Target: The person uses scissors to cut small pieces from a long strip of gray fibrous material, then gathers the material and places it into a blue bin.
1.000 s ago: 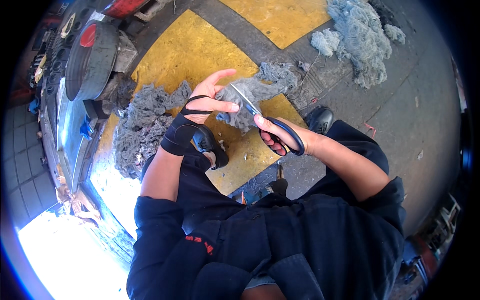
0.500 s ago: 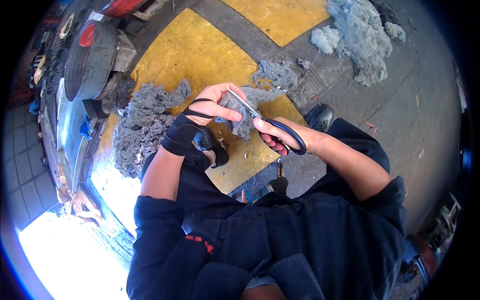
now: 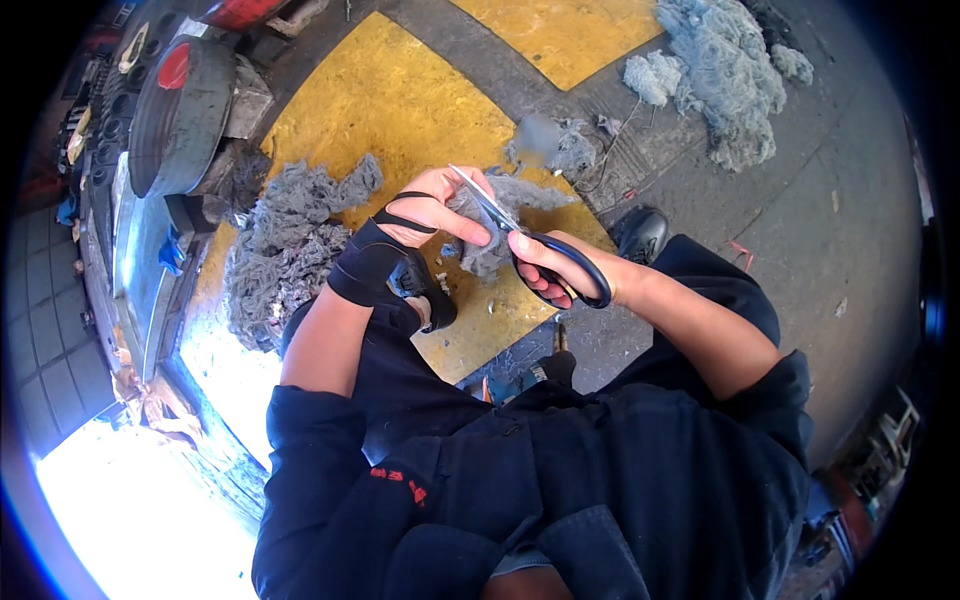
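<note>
My left hand [image 3: 436, 212], with a black wrap round its wrist and a strap across the palm, pinches a grey fluffy tuft of fibre [image 3: 487, 262]. Some of the tuft hangs below the thumb, and part lies behind the scissors. In my right hand [image 3: 562, 262] are scissors [image 3: 480, 197] with dark blue-black handles. Their blades point up and left across the tuft, close to my left fingers. Whether the blades touch the fibre cannot be told. A big heap of grey fibre [image 3: 290, 250] lies left of my left hand.
Yellow floor mats [image 3: 385, 100] lie ahead and under my hands. A pale blue-grey fibre pile [image 3: 725, 85] sits at the far right. At the left stand a round dark drum-like thing [image 3: 185, 120] and a metal-edged bench [image 3: 145, 270]. My shoes [image 3: 640, 235] rest on either side of the hands.
The scissor blades have shifted slightly up and look a little further apart. A blurred grey patch now shows above the mat beyond my hands. Both hands have otherwise barely moved.
</note>
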`<move>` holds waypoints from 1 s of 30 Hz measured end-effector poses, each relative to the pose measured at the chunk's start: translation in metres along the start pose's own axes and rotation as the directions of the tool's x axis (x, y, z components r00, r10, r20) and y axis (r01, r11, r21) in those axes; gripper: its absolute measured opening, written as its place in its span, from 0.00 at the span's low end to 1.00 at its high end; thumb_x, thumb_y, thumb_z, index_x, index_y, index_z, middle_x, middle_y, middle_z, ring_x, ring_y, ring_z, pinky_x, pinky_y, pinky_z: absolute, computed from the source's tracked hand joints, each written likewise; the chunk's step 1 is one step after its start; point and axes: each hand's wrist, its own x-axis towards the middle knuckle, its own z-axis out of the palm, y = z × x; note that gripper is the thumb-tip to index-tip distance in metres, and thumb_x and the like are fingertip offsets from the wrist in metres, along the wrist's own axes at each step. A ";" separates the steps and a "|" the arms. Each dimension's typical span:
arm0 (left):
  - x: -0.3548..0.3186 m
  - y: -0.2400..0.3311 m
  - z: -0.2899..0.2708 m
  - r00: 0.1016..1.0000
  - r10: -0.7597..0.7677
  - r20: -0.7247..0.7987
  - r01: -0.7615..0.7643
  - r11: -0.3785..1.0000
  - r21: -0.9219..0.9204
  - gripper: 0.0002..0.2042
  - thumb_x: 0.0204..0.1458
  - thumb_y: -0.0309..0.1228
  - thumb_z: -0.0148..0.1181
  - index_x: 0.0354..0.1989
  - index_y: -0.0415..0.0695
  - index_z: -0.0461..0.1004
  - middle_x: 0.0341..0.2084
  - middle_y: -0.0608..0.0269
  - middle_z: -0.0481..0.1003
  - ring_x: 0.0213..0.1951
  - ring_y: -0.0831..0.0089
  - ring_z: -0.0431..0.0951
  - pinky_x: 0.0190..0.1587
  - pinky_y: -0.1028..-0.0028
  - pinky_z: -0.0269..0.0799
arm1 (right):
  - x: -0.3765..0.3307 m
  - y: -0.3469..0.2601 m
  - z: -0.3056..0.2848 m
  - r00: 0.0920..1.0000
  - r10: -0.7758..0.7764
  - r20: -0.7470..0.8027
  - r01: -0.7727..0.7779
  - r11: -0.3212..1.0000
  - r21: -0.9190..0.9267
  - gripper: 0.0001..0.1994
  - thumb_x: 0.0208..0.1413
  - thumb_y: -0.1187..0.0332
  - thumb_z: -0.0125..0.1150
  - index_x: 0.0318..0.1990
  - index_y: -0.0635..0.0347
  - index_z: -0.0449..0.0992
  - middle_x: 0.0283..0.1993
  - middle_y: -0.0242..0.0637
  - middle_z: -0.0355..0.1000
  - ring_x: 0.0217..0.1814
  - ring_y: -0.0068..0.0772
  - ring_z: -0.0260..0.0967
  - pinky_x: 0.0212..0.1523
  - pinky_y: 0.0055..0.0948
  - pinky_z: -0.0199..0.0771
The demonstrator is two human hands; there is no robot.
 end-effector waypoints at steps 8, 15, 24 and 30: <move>-0.005 0.014 0.002 0.996 0.016 -0.087 -0.020 0.999 -0.044 0.23 0.32 0.16 0.69 0.41 0.39 0.71 0.30 0.65 0.74 0.38 0.72 0.75 0.44 0.72 0.70 | -0.002 -0.012 -0.005 0.999 -0.035 -0.042 0.039 0.995 0.088 0.31 0.54 0.34 0.46 0.17 0.53 0.59 0.13 0.25 0.54 0.11 0.19 0.51 0.11 0.20 0.51; 0.002 0.001 0.014 0.999 0.040 -0.010 -0.039 0.990 0.132 0.23 0.34 0.21 0.71 0.44 0.40 0.72 0.37 0.66 0.74 0.42 0.74 0.72 0.49 0.75 0.65 | 0.006 -0.015 -0.005 0.996 -0.089 0.002 0.088 0.990 0.111 0.31 0.53 0.31 0.42 0.21 0.52 0.60 0.18 0.25 0.55 0.16 0.18 0.53 0.19 0.19 0.55; 0.002 0.009 0.002 0.995 0.088 -0.041 -0.073 0.956 0.283 0.20 0.34 0.22 0.71 0.38 0.42 0.70 0.30 0.64 0.73 0.36 0.76 0.72 0.40 0.77 0.66 | 0.010 -0.038 -0.059 0.746 -0.331 -0.578 0.148 0.928 -0.341 0.25 0.37 0.52 0.75 0.30 0.63 0.70 0.28 0.38 0.70 0.28 0.26 0.68 0.32 0.26 0.69; -0.003 0.023 0.013 0.997 0.066 0.029 -0.063 0.994 -0.087 0.23 0.33 0.19 0.69 0.41 0.41 0.68 0.26 0.57 0.75 0.29 0.71 0.75 0.33 0.75 0.69 | 0.015 -0.024 -0.037 0.906 -0.342 -0.250 0.271 0.921 -0.280 0.24 0.37 0.68 0.75 0.42 0.63 0.69 0.37 0.36 0.69 0.36 0.26 0.68 0.45 0.27 0.69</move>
